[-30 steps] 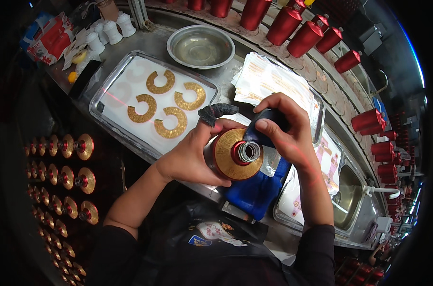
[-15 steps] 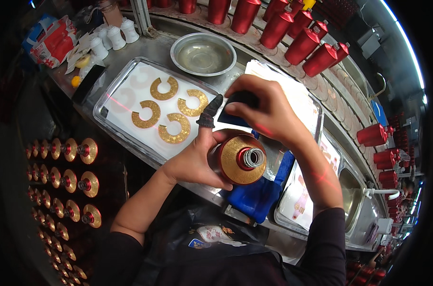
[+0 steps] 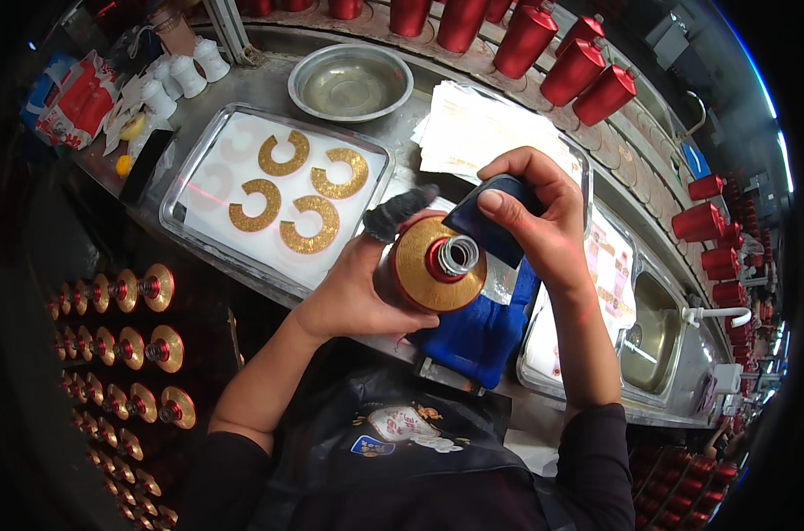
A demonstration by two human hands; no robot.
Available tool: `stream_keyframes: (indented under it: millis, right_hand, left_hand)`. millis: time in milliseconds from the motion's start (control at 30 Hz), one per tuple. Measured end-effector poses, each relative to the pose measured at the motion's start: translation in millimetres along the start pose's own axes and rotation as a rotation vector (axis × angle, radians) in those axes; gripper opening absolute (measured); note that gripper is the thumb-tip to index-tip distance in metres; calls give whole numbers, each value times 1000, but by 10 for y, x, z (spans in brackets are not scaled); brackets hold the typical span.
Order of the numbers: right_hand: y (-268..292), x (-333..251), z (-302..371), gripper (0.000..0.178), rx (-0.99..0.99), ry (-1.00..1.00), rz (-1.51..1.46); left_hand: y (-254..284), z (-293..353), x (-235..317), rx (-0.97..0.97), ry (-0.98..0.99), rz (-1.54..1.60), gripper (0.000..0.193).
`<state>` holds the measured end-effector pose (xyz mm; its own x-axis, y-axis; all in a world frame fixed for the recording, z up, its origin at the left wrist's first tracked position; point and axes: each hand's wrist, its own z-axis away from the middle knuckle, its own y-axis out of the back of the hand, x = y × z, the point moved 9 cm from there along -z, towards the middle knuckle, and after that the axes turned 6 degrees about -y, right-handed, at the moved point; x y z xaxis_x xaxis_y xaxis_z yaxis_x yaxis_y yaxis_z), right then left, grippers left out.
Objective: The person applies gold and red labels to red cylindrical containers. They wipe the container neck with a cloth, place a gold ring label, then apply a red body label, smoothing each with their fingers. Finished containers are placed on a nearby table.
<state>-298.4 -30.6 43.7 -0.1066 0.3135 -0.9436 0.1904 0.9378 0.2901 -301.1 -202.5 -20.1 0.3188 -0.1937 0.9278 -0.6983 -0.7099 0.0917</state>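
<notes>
My left hand point(image 3: 344, 288) is wrapped round a red bottle point(image 3: 410, 273) with a gold ring-shaped label on its shoulder. The uncapped, threaded neck tilts toward me. A black finger cover point(image 3: 393, 214) sits on one finger of that hand. My right hand point(image 3: 557, 217) pinches a flat, dark blue scraper-like piece point(image 3: 483, 221), its edge at the far right side of the gold shoulder; whether it touches is hard to tell. Left of the bottle, gold C-shaped labels point(image 3: 311, 225) lie on a white sheet in a metal tray point(image 3: 176, 210).
A metal basin point(image 3: 351, 111) of liquid stands beyond the tray. Papers point(image 3: 482, 133) are stacked right of it. A blue cloth point(image 3: 477, 341) lies under the bottle. Red bottles point(image 3: 574, 73) line the far shelf; gold-topped bottles point(image 3: 159, 350) stand in rows at left. A sink point(image 3: 654, 354) is at right.
My right hand has moved down and right, bringing the dark blue piece to the bottle's shoulder. The bottle has shifted slightly up and left in view, as has much of the scene.
</notes>
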Motion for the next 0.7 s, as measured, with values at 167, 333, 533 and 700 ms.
stream_keyframes:
  millis: [167, 333, 533, 700]
  right_hand:
    - [130, -69, 286, 18, 133, 173, 95]
    - [-28, -473, 878, 23, 144, 587, 456]
    - [-291, -760, 1239, 21, 33, 770, 465]
    - [-306, -711, 1176, 24, 134, 799, 496]
  left_hand:
    - [-31, 61, 1, 82, -147, -57, 86]
    - [-119, 131, 27, 136, -302, -59, 89]
    - [-185, 167, -50, 189, -245, -162, 85]
    - [-193, 181, -112, 250, -210, -185, 90]
